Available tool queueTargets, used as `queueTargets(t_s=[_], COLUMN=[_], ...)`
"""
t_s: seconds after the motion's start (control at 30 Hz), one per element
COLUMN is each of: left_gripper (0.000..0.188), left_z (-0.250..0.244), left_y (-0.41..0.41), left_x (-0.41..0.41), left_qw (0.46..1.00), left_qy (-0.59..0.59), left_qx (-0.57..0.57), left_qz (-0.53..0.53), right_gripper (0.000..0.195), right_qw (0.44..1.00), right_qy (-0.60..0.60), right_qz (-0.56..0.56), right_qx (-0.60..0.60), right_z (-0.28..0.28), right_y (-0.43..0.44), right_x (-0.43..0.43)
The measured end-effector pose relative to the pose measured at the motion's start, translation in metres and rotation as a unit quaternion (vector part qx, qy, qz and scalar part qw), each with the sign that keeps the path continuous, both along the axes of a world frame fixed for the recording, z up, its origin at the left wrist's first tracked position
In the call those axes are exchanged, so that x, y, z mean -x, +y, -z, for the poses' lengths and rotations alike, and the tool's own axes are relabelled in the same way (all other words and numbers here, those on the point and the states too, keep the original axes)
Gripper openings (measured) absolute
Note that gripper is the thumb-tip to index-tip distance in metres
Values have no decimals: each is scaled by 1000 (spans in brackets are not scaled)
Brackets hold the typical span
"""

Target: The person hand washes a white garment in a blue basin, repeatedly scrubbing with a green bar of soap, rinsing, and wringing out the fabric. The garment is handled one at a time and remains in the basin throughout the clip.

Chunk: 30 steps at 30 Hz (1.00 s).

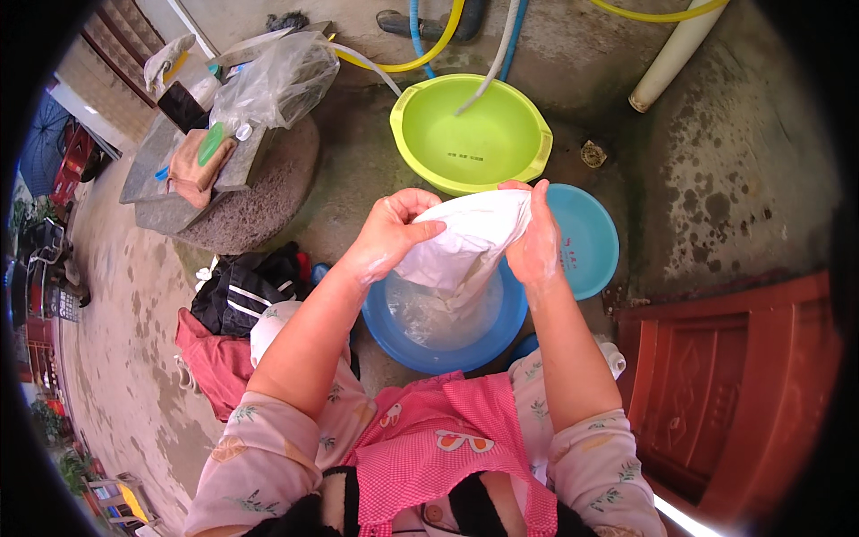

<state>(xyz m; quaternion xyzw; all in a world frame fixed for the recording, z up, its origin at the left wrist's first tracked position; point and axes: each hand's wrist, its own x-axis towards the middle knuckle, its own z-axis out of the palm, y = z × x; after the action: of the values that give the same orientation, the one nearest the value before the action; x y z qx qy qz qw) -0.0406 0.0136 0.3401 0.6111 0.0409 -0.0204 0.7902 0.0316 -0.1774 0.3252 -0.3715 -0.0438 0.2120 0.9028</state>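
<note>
A wet white cloth (463,228) is stretched between my two hands, its lower end hanging to a blue plastic basin (376,335) of cloudy, sudsy water. My left hand (399,235) pinches the cloth's left edge between thumb and fingers. At the cloth's right edge, my right hand (535,235) holds it with the thumb up and the fingers partly hidden behind. White suds cling to both wrists. Whether the cloth's lowest part touches the water cannot be told.
A lime-green basin (496,144) with a grey hose in it stands beyond; a teal basin (590,241) is at the right. Dark clothes (245,288) and a red garment (215,362) lie left. A stone slab (161,154) bears a towel and plastic bag. A red door (711,389) is at right.
</note>
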Motion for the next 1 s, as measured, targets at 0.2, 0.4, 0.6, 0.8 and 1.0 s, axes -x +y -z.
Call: queueTargets(t_s=[0.2, 0.4, 0.6, 0.8, 1.0], left_gripper=[9, 43, 41, 29, 40], left_z=[20, 35, 26, 77, 59], left_y=[-22, -33, -105, -63, -58], left_x=[-4, -23, -10, -29, -22], left_qw=[995, 975, 957, 947, 944], left_qy=[-29, 99, 143, 121, 88], left_qx=[88, 170, 176, 221, 282], left_qz=[-35, -105, -179, -198, -150], right_gripper=[21, 19, 17, 20, 31], right_qw=[975, 802, 830, 785, 865], right_qy=[-95, -446, -193, -405, -301], right_qz=[119, 184, 147, 240, 227], right_qx=[160, 352, 501, 402, 332], right_z=[6, 13, 20, 36, 47], right_y=[15, 40, 28, 52, 56], right_x=[5, 48, 4, 56, 56])
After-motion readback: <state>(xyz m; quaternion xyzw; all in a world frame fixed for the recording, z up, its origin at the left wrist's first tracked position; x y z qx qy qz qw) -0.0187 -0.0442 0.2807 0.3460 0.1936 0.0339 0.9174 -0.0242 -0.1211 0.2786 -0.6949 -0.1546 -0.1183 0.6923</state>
